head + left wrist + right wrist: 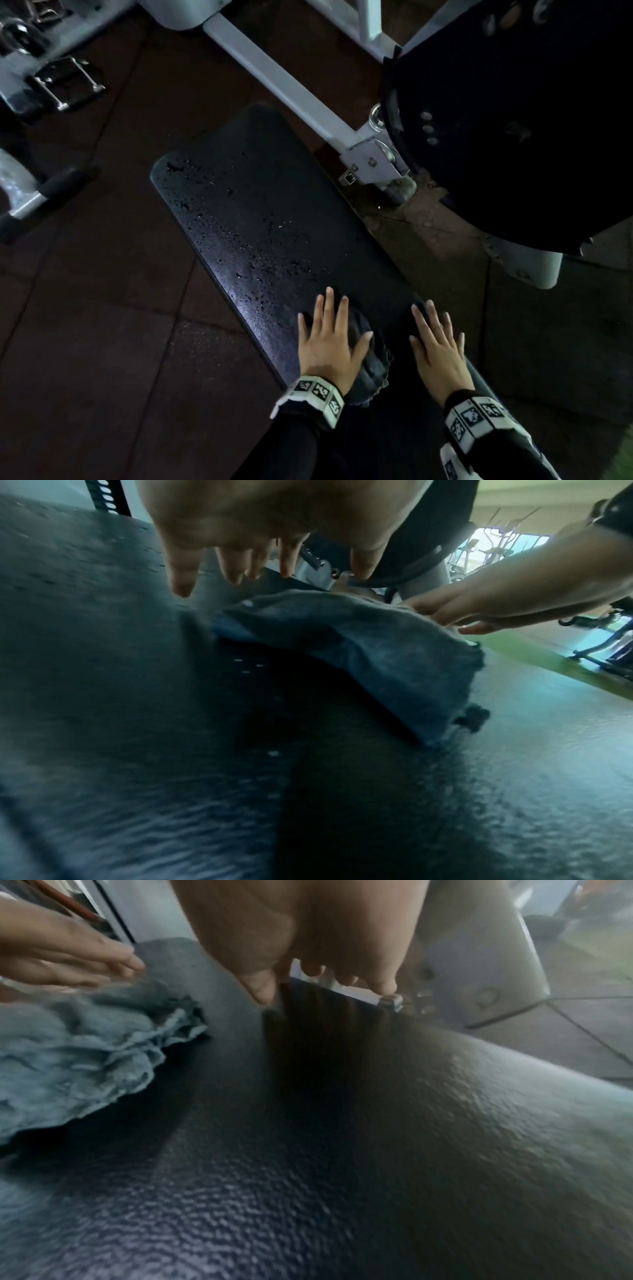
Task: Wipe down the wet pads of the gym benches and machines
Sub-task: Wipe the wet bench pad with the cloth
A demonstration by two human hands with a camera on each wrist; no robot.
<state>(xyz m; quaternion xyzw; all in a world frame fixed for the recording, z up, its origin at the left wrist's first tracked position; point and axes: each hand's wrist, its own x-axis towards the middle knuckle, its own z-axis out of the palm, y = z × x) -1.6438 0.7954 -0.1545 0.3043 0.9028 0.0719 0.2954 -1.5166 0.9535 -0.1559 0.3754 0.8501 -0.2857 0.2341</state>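
Observation:
A long black bench pad [260, 212] runs from the top centre toward me, and water droplets bead on its far and left half. At its near end lies a crumpled blue-grey cloth [371, 359]. My left hand [329, 339] rests flat over the cloth's left part, fingers straight and spread, thumb across the fabric. My right hand [438, 349] lies flat on the bare pad by its right edge, clear of the cloth. From the left wrist, the cloth [359, 656] bunches between my left hand [240, 534] and right hand [496, 601]. The right wrist view shows the cloth [85, 1047] left of my right hand [308, 934].
A white machine frame bar [274, 75] crosses behind the bench to a bracket [373, 161]. A large black round machine part [513, 120] looms at the upper right. Another machine's base and foot strap [65, 82] stand at the upper left. Dark rubber floor tiles [102, 308] surround the bench.

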